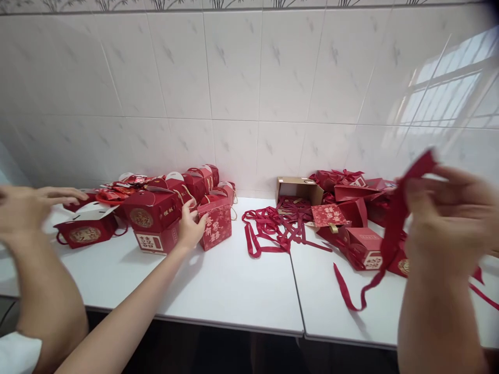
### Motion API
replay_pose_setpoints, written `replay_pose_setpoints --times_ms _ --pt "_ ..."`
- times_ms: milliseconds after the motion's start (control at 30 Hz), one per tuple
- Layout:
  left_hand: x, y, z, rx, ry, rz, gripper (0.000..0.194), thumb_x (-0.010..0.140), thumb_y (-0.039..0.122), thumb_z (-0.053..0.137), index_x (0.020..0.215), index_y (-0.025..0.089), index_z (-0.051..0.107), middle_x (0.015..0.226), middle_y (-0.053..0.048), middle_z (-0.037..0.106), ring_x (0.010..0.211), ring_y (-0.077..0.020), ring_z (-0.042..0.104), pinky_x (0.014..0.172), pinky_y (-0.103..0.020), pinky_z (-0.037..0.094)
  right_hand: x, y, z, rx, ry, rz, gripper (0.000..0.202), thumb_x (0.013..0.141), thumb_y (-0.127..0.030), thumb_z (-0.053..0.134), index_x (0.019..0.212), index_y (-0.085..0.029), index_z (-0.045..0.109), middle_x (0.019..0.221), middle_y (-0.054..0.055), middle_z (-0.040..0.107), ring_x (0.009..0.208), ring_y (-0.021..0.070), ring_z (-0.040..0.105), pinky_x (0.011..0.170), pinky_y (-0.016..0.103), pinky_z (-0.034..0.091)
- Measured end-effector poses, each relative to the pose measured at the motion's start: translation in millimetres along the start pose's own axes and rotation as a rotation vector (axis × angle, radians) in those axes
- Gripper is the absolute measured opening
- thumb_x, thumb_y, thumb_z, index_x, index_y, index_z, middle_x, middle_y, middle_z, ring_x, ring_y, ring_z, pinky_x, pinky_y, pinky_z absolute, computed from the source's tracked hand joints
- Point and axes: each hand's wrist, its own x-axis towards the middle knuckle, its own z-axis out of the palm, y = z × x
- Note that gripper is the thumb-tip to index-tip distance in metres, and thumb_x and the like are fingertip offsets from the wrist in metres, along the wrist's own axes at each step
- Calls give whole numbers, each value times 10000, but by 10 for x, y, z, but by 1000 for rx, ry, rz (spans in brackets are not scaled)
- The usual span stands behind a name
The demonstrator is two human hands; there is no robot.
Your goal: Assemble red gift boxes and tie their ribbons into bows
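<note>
My left hand (190, 228) reaches in from the lower left and grips the left edge of a red gift box (217, 223) printed with pale characters. Its fingers are partly hidden between this box and a neighbouring red box (156, 228). Raised at the right and blurred, my right hand (448, 218) is closed on a dark red ribbon (392, 228). The ribbon hangs down, its loose tail curling over the table. A tangle of red ribbons (268, 228) lies between my hands.
More red boxes (200, 182) stand in a group at the left rear. An open cardboard box (300, 189) and a pile of red packaging (354, 202) are at the back right. A co-worker's hands (23, 213) are busy at far left. A seam (296, 291) divides the white tabletops.
</note>
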Motion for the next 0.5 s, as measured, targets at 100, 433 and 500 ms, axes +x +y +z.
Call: replay_pose_setpoints --times_ms 100,433,500 --pt "-183 102 91 -160 -114 29 690 784 297 593 1382 153 281 1090 -153 690 918 -221 694 836 -369 537 -42 136 216 36 -118 92 408 744 -419 676 1096 -221 628 853 72 681 761 238 666 683 424 545" --pt "-187 1270 287 -417 -233 143 774 783 243 627 1437 202 215 984 -82 703 748 -171 682 688 -306 567 -137 300 917 230 -682 269 576 802 -391 633 1341 -259 479 1219 107 613 1108 232 596 926 434 495" --pt "-217 1625 319 -425 -249 220 818 782 227 640 1462 236 184 887 -42 702 709 -168 675 656 -297 570 -127 122 1065 490 -699 246 622 789 -382 665 1366 -325 440 1198 60 622 1046 198 623 889 382 525"
